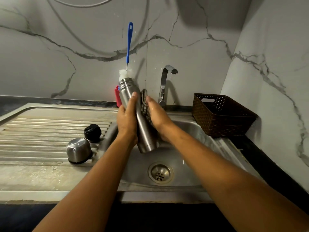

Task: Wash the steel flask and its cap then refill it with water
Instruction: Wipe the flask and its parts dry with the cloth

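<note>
Flask (140, 114) over sink (192, 131), btwn hands; caps (79, 149) left on drainboard (41, 131), basket (220, 114) right.

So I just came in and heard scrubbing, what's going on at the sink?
A person is washing a steel flask over the sink. The left hand grips the tilted, open flask while the right hand presses a dark scrubber against its side. The steel cap and black stopper sit on the drainboard. No water runs from the tap.

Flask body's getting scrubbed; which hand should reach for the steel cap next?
Probably left. The left hand is on the side of the steel cap, which sits on the drainboard; the right hand holds the scrubber.
</note>
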Motion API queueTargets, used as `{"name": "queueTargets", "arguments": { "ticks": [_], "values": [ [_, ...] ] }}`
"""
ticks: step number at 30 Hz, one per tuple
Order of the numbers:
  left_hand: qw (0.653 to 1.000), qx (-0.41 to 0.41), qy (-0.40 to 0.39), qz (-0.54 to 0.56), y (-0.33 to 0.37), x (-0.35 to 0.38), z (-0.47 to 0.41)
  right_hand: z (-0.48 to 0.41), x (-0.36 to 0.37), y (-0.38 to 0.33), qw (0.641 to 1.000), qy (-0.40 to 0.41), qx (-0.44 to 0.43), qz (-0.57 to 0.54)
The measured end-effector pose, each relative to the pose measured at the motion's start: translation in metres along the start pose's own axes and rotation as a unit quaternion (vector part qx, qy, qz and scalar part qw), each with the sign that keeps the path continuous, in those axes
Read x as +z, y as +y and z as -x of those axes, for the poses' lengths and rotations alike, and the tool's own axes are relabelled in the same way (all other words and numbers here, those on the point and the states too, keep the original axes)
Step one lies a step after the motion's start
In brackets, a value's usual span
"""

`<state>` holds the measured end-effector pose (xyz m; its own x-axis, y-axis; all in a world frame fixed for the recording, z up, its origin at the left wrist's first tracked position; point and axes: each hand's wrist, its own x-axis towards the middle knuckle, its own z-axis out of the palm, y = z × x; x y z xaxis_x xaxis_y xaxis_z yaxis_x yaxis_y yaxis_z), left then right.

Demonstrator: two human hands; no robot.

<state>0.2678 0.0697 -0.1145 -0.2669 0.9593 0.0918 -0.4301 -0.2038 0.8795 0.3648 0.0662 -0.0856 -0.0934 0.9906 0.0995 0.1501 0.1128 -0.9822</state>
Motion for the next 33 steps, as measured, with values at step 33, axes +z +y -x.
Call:
{"name": "queueTargets", "arguments": {
  "ticks": [33],
  "values": [
    [0.869,0.211,0.162,-0.418,0.121,-0.103,-0.075,0.013,0.015,0.025,0.906,0.021,0.213,-0.366]
  ]
}}
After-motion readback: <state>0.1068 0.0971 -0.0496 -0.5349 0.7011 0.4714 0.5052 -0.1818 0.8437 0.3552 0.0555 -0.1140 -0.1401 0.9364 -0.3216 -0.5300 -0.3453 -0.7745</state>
